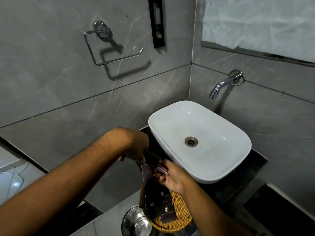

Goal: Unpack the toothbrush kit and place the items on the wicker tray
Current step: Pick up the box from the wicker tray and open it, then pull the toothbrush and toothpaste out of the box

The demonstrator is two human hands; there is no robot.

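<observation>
- Our left hand (136, 147) has its fingers closed on the dark kit box (150, 159), above the wicker tray (177, 201).
- Our right hand (172, 176) pinches a small pink-white packet (162, 169) at the box's mouth.
- Dark boxes (167, 212) lie on the tray, at the tabletop's near edge beside the white sink (238, 159).

Above the wicker tray (177, 223) with its dark packets (167, 212), the left hand (134, 145) grips a dark toothbrush kit box (150, 158) while the right hand (172, 176) pinches a small pink-and-white item (162, 169) at its opening, beside the white basin (199, 140) on the bench (238, 181).
</observation>
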